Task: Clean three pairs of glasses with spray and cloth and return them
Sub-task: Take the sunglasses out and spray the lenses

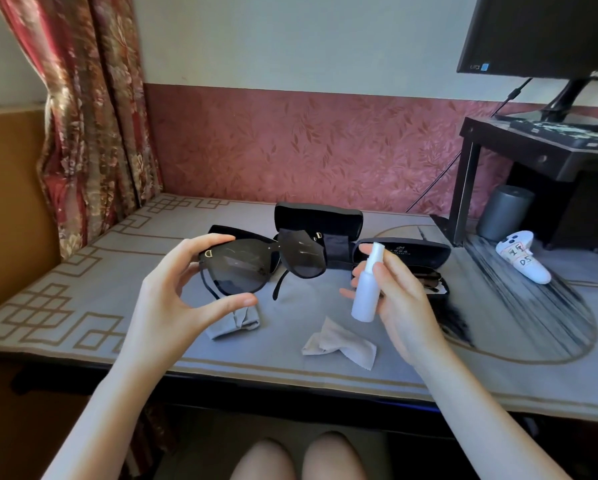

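the left hand [173, 289], at centre left of the frame, pinches a pair of black sunglasses [245, 268] by the outer edge of one lens, thumb below and fingers curled over the top, holding it in the air above the table [83, 306]. the right hand [397, 306], at centre right, is wrapped round a small white spray bottle [366, 289], held upright with a fingertip at its nozzle, just beside the sunglasses but not touching them. below the sunglasses a grey cloth [235, 322] lies crumpled on the table, and a second, paler cloth [339, 342] lies lower centre. behind the hands stand three open black cases: one [228, 232] mostly hidden behind the sunglasses, one [320, 220] at centre, and one [411, 252] behind the bottle with folded glasses [425, 277] inside. at the right sit a white controller [522, 259] and a grey cylinder [505, 213]. a monitor [539, 32] fills the upper right, a patterned curtain [93, 116] the upper left.
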Demonstrator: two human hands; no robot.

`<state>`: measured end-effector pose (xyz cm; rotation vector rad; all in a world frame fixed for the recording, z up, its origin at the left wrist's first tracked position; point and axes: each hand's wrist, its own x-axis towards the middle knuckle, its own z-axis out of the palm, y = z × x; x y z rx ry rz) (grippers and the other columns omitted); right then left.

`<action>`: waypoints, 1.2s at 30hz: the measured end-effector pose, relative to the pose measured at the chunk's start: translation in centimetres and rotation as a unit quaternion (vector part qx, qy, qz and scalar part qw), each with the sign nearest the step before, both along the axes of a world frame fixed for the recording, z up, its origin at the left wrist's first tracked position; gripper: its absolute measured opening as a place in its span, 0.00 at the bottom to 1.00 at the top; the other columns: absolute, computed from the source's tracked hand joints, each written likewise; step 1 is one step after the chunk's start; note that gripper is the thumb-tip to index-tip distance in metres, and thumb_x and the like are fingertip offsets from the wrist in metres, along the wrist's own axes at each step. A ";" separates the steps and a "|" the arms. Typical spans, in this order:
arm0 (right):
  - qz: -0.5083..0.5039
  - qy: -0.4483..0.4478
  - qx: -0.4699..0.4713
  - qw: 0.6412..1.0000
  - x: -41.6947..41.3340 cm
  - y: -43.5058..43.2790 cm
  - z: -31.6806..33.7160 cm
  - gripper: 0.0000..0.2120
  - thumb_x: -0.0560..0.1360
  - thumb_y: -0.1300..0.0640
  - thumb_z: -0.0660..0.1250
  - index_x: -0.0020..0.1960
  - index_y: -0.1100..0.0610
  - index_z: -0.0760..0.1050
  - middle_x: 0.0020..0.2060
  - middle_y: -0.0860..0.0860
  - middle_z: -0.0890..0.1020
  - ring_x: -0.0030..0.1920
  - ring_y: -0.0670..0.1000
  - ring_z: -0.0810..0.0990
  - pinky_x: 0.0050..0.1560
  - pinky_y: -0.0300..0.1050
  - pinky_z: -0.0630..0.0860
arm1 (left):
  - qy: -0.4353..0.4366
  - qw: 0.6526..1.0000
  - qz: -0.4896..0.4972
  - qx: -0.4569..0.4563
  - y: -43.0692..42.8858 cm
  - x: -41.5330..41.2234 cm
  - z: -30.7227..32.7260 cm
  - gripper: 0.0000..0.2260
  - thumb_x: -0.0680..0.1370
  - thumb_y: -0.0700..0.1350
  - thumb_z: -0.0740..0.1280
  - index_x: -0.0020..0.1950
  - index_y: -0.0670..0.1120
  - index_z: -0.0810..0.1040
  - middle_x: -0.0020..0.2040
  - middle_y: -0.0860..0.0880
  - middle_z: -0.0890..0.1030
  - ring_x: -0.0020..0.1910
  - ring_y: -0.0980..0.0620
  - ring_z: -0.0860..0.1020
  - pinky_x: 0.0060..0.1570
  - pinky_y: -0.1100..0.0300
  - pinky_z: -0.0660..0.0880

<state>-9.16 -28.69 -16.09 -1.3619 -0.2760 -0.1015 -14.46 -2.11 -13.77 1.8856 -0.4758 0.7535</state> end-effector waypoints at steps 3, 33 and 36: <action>0.103 0.071 0.115 0.986 -0.6 0.6 1.4 0.16 0.79 0.51 0.58 0.64 0.53 0.75 0.38 0.51 0.74 0.29 0.50 0.71 0.30 0.44 0.74 | -0.001 1.000 0.003 0.003 -0.1 0.0 -0.1 0.28 0.62 0.59 0.76 0.60 0.64 0.74 0.57 0.62 0.79 0.61 0.57 0.77 0.63 0.60 0.72; 0.222 0.062 0.006 0.973 -2.2 0.9 3.3 0.25 0.70 0.65 0.64 0.66 0.49 0.74 0.38 0.53 0.74 0.28 0.48 0.70 0.21 0.36 0.62 | -0.003 0.999 0.028 0.030 -0.5 0.0 -0.5 0.29 0.63 0.60 0.75 0.62 0.59 0.74 0.57 0.63 0.78 0.60 0.56 0.77 0.61 0.66 0.71; 0.224 0.073 0.011 0.972 -2.2 0.8 3.3 0.25 0.72 0.63 0.63 0.67 0.47 0.72 0.37 0.54 0.75 0.25 0.47 0.68 0.20 0.37 0.62 | -0.001 0.999 0.028 0.037 -0.6 0.1 -0.5 0.29 0.63 0.60 0.75 0.62 0.57 0.74 0.57 0.63 0.78 0.61 0.56 0.77 0.61 0.65 0.71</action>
